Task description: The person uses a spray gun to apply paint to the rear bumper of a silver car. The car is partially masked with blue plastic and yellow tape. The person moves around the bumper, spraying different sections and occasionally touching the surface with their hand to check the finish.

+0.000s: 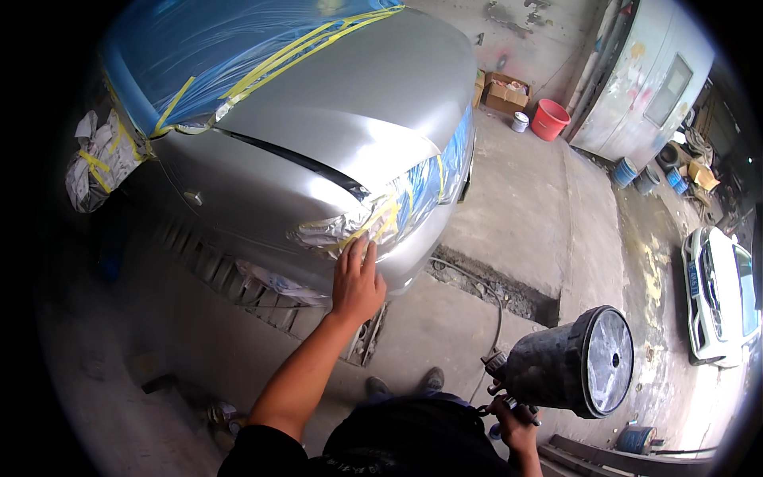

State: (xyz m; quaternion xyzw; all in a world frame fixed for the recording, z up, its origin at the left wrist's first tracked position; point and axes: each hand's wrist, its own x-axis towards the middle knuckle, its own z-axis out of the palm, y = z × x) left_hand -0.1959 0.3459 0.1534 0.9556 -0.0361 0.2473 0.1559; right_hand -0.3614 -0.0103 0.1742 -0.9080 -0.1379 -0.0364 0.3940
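Note:
A silver car (pixel 358 95) has blue plastic sheeting (pixel 199 48) and yellow tape over its windscreen area and its front corner. My left hand (pixel 358 282) reaches to the masked headlight (pixel 366 219), its fingertips at the tape and crumpled film there, fingers slightly bent and apart; whether they press on it I cannot tell. My right hand (pixel 515 429) grips a spray gun (pixel 499 374) with a large dark cup (pixel 556 362) on top. Wrapped masking (pixel 103 163) covers the side mirror at the left.
A hose (pixel 497 318) runs across the floor (pixel 517 207) beside a long trench (pixel 493 282). A red bucket (pixel 550 119), cardboard box (pixel 506 95) and small can (pixel 520 121) stand by the wall. A white car (pixel 707 294), several drums (pixel 625 172) and a spotted door (pixel 628 79) are at right.

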